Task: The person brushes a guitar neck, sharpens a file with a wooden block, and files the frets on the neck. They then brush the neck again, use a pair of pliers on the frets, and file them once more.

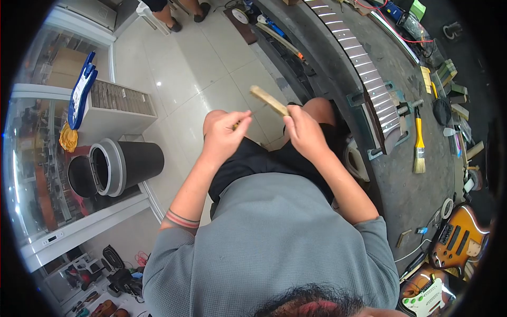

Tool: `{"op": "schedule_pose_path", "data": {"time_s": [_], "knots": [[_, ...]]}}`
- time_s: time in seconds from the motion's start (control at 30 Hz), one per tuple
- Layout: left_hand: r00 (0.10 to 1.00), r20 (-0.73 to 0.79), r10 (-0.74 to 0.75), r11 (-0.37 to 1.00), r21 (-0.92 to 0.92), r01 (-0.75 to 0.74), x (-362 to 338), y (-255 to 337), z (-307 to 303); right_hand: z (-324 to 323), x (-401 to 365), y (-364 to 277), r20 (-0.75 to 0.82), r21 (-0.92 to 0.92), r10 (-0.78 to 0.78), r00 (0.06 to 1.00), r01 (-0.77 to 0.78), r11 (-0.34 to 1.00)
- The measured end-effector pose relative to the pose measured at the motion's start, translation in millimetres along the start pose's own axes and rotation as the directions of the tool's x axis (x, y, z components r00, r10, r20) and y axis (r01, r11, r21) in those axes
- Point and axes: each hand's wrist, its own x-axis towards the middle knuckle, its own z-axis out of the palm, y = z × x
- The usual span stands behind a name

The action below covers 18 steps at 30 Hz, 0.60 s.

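My right hand is closed around one end of a short, flat wooden stick, which points up and left over the floor. To its left, my left hand is closed, thumb and fingertips together. A small yellowish bit shows between its fingers, too little of it to name. Both hands are above my lap and apart from each other. On the workbench to the right, a guitar neck with metal frets lies with its near end at a vise.
A yellow-handled paintbrush lies on the workbench. Two electric guitar bodies are at the lower right. A black bin with its lid open stands left, near a white cabinet. Another person's legs show at the top.
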Motion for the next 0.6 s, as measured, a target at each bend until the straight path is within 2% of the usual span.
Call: {"op": "schedule_pose_path", "data": {"time_s": [0.1,0.2,0.33,0.43,0.53,0.6], "knots": [[0.986,0.014,-0.168,0.975,-0.146,0.168,1,17,-6,-1,7,-13,-0.023,-0.001,-0.044,0.999,0.044,0.999],[0.964,-0.068,-0.256,0.931,-0.285,0.227,5,22,-18,0,0,14,-0.035,0.019,0.004,0.999,-0.003,1.000],[0.945,-0.103,-0.309,0.898,-0.358,0.255,4,18,-18,-5,0,26,-0.088,-0.003,0.031,0.996,-0.031,1.000],[0.935,-0.056,-0.349,0.866,-0.399,0.300,5,18,-19,-6,-1,20,-0.069,0.015,0.024,0.997,-0.023,1.000],[0.965,0.032,-0.261,0.928,-0.266,0.260,3,16,-12,1,6,-2,-0.022,0.020,-0.008,1.000,0.008,1.000],[0.984,0.011,-0.178,0.965,-0.192,0.177,-1,14,-5,2,7,-6,-0.001,0.020,-0.018,1.000,0.018,1.000]]}}
